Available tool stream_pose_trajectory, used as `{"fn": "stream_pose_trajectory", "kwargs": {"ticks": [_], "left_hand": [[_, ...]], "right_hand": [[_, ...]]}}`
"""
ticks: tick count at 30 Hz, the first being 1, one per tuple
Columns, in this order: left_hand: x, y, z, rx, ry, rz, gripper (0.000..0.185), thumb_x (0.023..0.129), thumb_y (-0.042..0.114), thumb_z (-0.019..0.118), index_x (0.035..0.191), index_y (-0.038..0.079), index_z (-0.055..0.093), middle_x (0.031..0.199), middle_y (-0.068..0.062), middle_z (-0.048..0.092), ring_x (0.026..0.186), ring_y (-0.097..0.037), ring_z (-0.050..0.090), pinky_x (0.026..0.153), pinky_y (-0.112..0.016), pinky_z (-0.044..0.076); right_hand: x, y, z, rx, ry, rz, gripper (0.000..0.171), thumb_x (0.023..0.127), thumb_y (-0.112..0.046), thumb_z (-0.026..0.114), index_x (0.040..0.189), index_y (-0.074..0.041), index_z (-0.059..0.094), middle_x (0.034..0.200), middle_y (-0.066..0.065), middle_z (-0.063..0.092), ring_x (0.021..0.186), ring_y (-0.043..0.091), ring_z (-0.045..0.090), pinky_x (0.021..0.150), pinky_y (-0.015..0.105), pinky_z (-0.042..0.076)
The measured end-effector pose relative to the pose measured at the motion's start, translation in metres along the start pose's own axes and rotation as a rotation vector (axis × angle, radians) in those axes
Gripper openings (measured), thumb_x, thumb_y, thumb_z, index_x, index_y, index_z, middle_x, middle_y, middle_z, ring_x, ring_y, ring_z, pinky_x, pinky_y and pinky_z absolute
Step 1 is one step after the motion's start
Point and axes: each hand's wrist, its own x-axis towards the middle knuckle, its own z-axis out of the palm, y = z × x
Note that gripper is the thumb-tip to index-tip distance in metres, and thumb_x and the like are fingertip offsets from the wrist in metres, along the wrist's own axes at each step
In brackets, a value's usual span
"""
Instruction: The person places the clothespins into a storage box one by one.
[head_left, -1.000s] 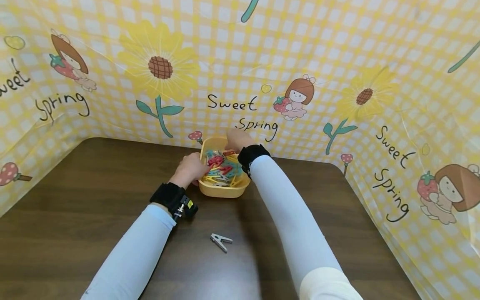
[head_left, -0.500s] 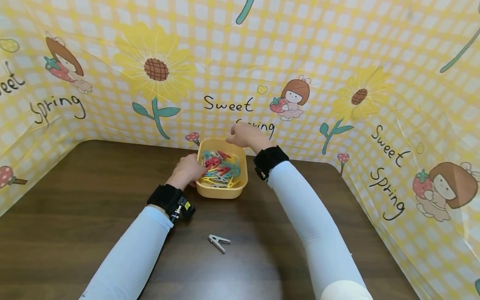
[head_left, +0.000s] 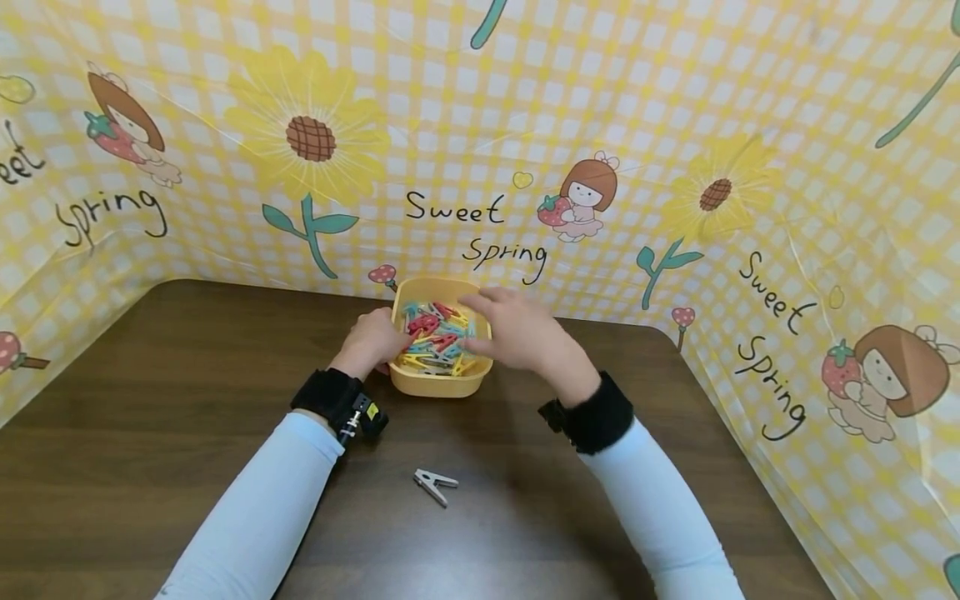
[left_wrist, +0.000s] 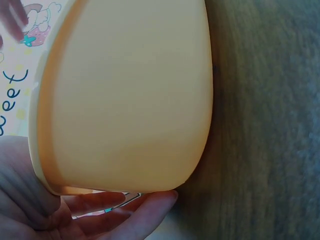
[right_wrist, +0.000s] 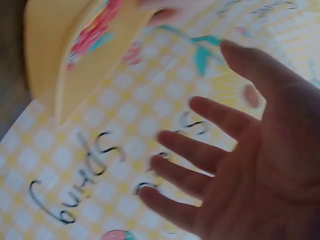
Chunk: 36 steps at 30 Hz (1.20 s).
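A yellow plastic basin [head_left: 438, 386] stands at the back of the table, holding a pile of red, yellow, blue and grey clothespins [head_left: 435, 337]. My left hand [head_left: 372, 342] grips its left side, thumb over the rim and fingers under the outer wall, as the left wrist view shows. My right hand [head_left: 517, 333] hovers over the basin's right rim with its fingers spread. In the right wrist view that right hand [right_wrist: 235, 165] has nothing in it. One grey clothespin [head_left: 435, 486] lies by itself on the table in front of the basin.
The dark brown wooden table [head_left: 187, 467] is walled in at the back and sides by a yellow checked cloth [head_left: 450, 125] with printed flowers and figures. The basin stands close to the back cloth.
My right hand has come up out of the basin, then moved back toward me and right, with its fingers opening out. My left hand has kept its hold on the basin.
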Motion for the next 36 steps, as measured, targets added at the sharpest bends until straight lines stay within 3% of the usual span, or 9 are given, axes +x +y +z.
{"fn": "stream_pose_trajectory", "kwargs": {"ticks": [5,11,18,26,36], "left_hand": [[0.001,0.001,0.001,-0.003,-0.001,0.011,0.058,0.108,0.026,0.065,0.157,0.001,0.047,0.133,-0.028,0.066,0.083,-0.027,0.079,0.061,-0.035,0.068],[0.0,-0.001,0.002,-0.005,-0.003,0.012,0.056,0.108,0.027,0.066,0.154,0.001,0.05,0.13,-0.027,0.067,0.082,-0.026,0.077,0.062,-0.034,0.067],[-0.001,-0.002,0.0,-0.013,0.012,0.049,0.053,0.107,0.028,0.066,0.15,0.0,0.052,0.126,-0.026,0.069,0.085,-0.027,0.078,0.063,-0.035,0.068],[-0.002,-0.002,0.0,-0.002,0.011,0.021,0.053,0.108,0.028,0.065,0.15,0.0,0.051,0.125,-0.026,0.068,0.082,-0.026,0.078,0.062,-0.035,0.068],[-0.003,0.001,0.0,-0.004,0.007,0.022,0.055,0.109,0.027,0.064,0.154,0.0,0.049,0.124,-0.027,0.067,0.08,-0.026,0.078,0.063,-0.036,0.068]], "right_hand": [[-0.037,-0.023,0.01,0.023,-0.051,-0.05,0.073,0.1,-0.049,0.077,0.164,-0.023,0.051,0.166,0.016,0.053,0.151,0.038,0.054,0.124,0.058,0.049],[-0.06,-0.054,0.027,-0.061,-0.135,-0.127,0.074,0.099,-0.055,0.076,0.162,-0.023,0.052,0.16,0.012,0.059,0.142,0.032,0.062,0.114,0.051,0.058],[-0.064,-0.075,0.047,-0.13,-0.273,-0.086,0.074,0.095,-0.058,0.079,0.158,-0.027,0.056,0.148,0.004,0.067,0.131,0.023,0.067,0.1,0.04,0.063],[-0.062,-0.086,0.065,-0.192,-0.425,-0.016,0.075,0.09,-0.062,0.083,0.152,-0.028,0.058,0.138,-0.001,0.07,0.121,0.02,0.068,0.09,0.036,0.062],[-0.06,-0.097,0.075,-0.231,-0.471,-0.014,0.069,0.089,-0.059,0.085,0.144,-0.023,0.066,0.132,-0.002,0.074,0.121,0.018,0.071,0.091,0.035,0.063]]}}
